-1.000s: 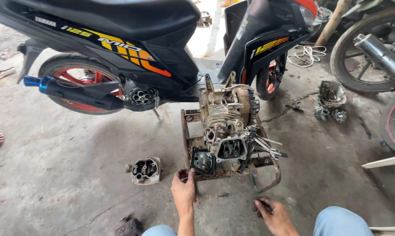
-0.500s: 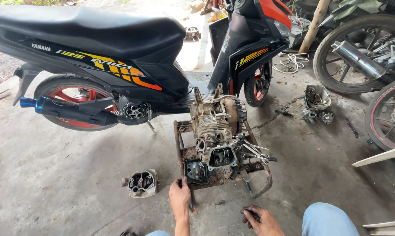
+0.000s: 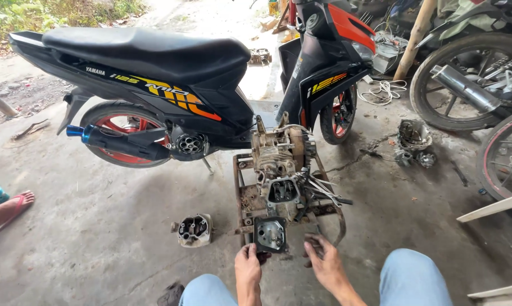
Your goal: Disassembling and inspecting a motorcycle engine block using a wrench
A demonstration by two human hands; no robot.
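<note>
Low in the centre of the frame, the left hand (image 3: 248, 264) is gripping the lower edge of a square dark engine cover (image 3: 270, 234), fingers curled against it. The cover is standing tilted at the front of a rusty metal stand (image 3: 245, 199). Just to its right, the right hand (image 3: 324, 259) is lying with fingers half curled near the stand's front rail; whether it is pinching anything cannot be told. An engine block (image 3: 279, 154) is sitting on the stand above. A cylinder head (image 3: 194, 230) is lying on the concrete floor (image 3: 97, 238), left of the stand. A black scooter (image 3: 171, 85) is standing behind.
</note>
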